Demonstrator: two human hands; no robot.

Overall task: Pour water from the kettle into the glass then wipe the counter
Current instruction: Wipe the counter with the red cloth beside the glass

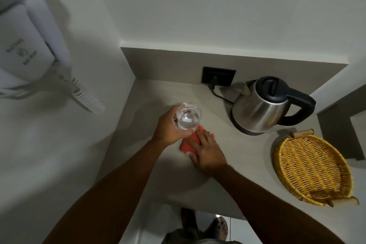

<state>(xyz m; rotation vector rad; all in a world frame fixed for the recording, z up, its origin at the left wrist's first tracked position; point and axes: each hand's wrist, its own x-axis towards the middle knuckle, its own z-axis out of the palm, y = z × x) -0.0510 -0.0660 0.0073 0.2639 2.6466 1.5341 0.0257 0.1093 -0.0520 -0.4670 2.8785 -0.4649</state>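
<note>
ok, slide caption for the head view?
Left hand lifts the glass while right hand wipes the counter with a red cloth.

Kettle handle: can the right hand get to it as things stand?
Probably yes. The right hand lies flat on the red cloth, holding nothing, and bare counter separates it from the kettle, whose handle faces right.

The desk (227,164) is a plain pale grey-beige; the cloth (190,142) on it is coral red; the glass (188,118) is clear and colourless; at far right the kettle (259,109) has a brushed silver body with a black lid and handle; the basket (311,166) at near right is golden-yellow wicker in a tight woven pattern; the wall socket (218,76) is black; the walls are white.
</note>
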